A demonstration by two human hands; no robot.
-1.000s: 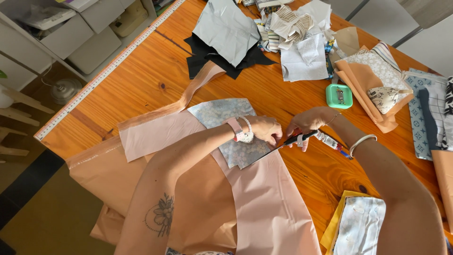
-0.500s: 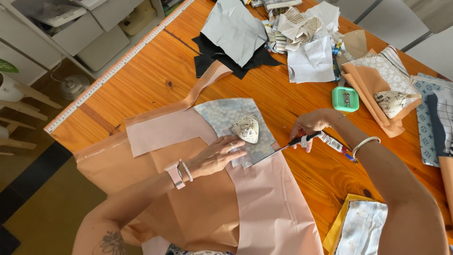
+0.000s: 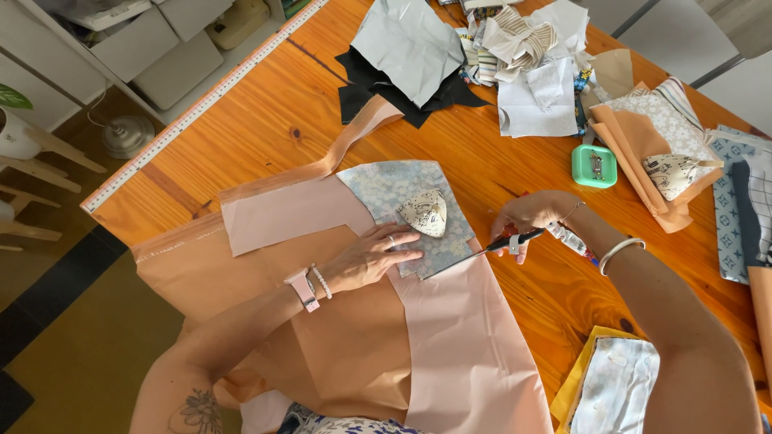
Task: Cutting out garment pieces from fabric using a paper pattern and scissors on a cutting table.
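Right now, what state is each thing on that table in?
Scissors: gripped by right hand, cutting at fabric edge.
Floral pattern piece: flat, pressed by left hand.
Pyramid weight: resting on pattern.
Peach fabric: spread flat.
Green tin: closed.

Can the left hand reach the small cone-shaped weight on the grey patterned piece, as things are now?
Probably yes: the left hand lies flat beside the weight, with only bare patterned piece between them.

We saw the floral grey fabric piece (image 3: 402, 213) lying on peach cloth (image 3: 322, 321), green plastic box (image 3: 594, 165) well right.
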